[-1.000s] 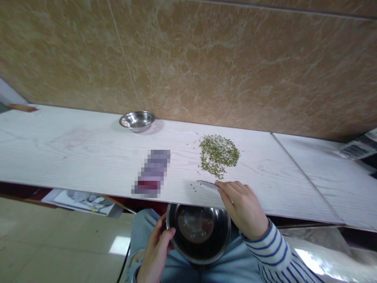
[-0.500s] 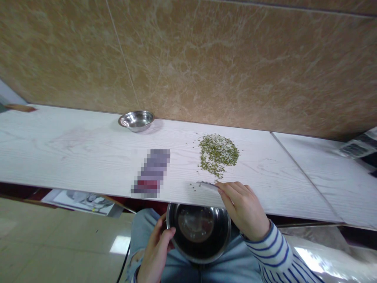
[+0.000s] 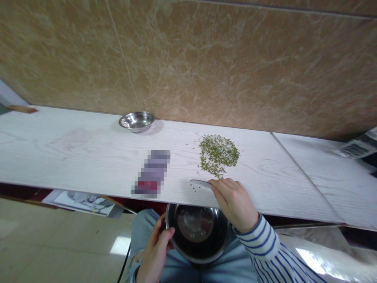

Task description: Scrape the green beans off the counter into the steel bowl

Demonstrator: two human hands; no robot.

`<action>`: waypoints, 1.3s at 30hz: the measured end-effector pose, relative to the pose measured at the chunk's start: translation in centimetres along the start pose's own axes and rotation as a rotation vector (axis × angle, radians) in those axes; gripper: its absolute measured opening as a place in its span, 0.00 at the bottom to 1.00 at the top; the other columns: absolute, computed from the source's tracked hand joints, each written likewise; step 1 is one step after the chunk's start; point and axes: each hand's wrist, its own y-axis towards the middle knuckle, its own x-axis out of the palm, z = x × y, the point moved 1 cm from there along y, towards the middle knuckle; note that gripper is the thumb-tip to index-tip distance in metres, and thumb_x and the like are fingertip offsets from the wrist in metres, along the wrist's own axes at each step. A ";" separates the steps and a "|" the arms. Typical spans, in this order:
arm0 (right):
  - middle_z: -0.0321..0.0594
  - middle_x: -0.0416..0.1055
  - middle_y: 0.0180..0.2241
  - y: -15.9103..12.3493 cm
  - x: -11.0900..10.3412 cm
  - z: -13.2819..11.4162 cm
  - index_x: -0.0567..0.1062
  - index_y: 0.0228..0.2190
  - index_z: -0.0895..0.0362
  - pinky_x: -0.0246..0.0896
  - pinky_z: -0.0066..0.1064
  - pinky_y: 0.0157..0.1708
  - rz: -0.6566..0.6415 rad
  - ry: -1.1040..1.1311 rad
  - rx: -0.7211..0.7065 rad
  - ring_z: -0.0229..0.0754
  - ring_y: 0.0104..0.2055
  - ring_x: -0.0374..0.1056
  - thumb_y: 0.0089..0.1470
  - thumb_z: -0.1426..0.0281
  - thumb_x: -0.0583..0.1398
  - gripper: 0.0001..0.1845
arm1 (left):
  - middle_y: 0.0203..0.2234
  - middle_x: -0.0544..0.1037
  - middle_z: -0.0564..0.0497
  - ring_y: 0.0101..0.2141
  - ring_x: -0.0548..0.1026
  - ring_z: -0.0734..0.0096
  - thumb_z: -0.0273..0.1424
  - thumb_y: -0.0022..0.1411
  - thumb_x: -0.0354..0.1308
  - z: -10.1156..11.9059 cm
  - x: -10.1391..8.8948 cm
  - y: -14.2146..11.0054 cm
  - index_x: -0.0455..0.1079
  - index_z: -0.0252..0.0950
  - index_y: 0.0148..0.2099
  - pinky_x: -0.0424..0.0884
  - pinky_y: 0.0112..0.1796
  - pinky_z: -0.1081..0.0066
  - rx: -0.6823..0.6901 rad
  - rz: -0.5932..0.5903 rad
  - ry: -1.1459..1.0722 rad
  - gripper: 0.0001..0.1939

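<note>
At the near edge of the white counter (image 3: 88, 157), the right hand (image 3: 234, 201) gripped a thin metal tool (image 3: 200, 183) by one end, tip pointing left; cdn't tell if knife or spoon, b/c the grasp hid the handle. Held low, prob. to keep the tool nearly flat to the surface; whether it touched wasn't clear.

A few loose grains (image 3: 194, 188) lay just by the tip, on the pot side. The main spread of green grains (image 3: 219, 151) sat just beyond the right hand, thin & wide, w/ a narrow tail toward the tool; spread like that, prob. easier to take in small lots.

The left hand (image 3: 156, 245) had hold of the metal pot (image 3: 198, 253) at its left side, thumb over the rim, rest behind the wall, prob. b/c it had only the lap (image 3: 235, 269) under it & needed steadying. Pot's mouth faced up, far rim right by the counter edge. Pale specks inside: grains or glare, cdn't tell.

Small metal bowl (image 3: 138, 128) stood back near the wall (image 3: 188, 59), & a pixelated item (image 3: 151, 173) lay left of the tool, both prob. put there to be out of the way.
</note>
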 end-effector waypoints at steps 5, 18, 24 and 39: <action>0.38 0.79 0.36 0.3 0.0 -0.4 0.77 0.43 0.53 0.57 0.33 0.36 -0.014 0.036 -0.020 0.41 0.38 0.72 0.65 0.73 0.55 0.11 | 0.52 0.79 0.42 0.54 0.73 0.46 0.40 0.49 0.67 0.2 -0.2 -0.1 0.72 0.36 0.55 0.75 0.42 0.59 0.002 0.025 0.001 0.30; 0.37 0.80 0.38 -0.7 -0.4 -0.3 0.76 0.42 0.53 0.57 0.33 0.39 -0.072 0.127 -0.052 0.39 0.40 0.73 0.66 0.73 0.55 0.10 | 0.53 0.78 0.43 0.50 0.75 0.49 0.40 0.49 0.67 0.2 0.1 -0.1 0.71 0.37 0.55 0.75 0.39 0.63 -0.001 0.003 0.020 0.30; 0.36 0.79 0.38 -1.3 -0.7 -0.6 0.75 0.42 0.53 0.56 0.33 0.39 -0.099 0.199 -0.059 0.40 0.41 0.72 0.65 0.74 0.56 0.09 | 0.55 0.76 0.42 0.55 0.70 0.47 0.40 0.53 0.65 0.1 0.4 -0.1 0.68 0.36 0.57 0.74 0.39 0.64 -0.002 -0.041 0.036 0.30; 0.36 0.79 0.37 -2.7 -1.9 -0.8 0.75 0.41 0.52 0.56 0.33 0.38 -0.096 0.262 -0.087 0.41 0.39 0.72 0.66 0.74 0.54 0.10 | 0.56 0.75 0.43 0.51 0.73 0.51 0.40 0.55 0.63 -0.5 0.3 0.2 0.67 0.36 0.59 0.74 0.38 0.64 0.009 -0.068 0.073 0.30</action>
